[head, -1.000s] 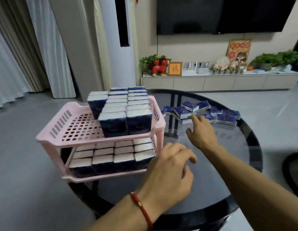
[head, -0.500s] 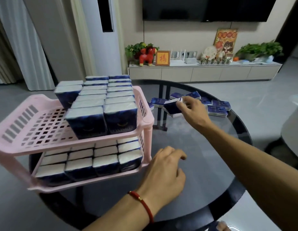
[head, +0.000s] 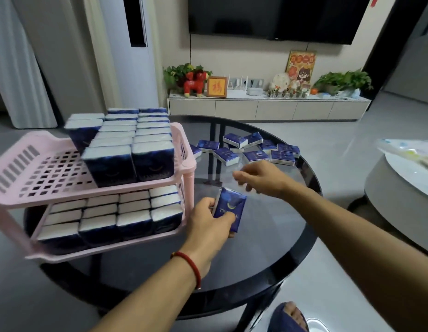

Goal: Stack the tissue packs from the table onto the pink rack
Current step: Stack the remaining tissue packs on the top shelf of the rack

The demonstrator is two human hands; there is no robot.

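A pink two-tier rack (head: pixel 21 161) stands on the left of the round dark glass table (head: pixel 275 255). Both tiers hold rows of upright blue-and-white tissue packs (head: pixel 129 149); the top tier's left half is bare. My left hand (head: pixel 208 224) grips one blue tissue pack (head: pixel 229 207) upright, just right of the rack's lower tier. My right hand (head: pixel 258 178) hovers just above and to the right of that pack, fingers loosely curled and holding nothing. Several loose tissue packs (head: pixel 253 149) lie scattered at the table's far side.
A second round table (head: pixel 400 195) with a plastic-wrapped item stands at the right. A low white cabinet (head: pixel 268 109) with plants and ornaments runs along the back wall under a TV. My slippered foot (head: pixel 289 317) shows under the table's near edge.
My right hand picked a pack from the far pile, brought it back and passed it to my left hand, which now grips it. The right hand has let go.
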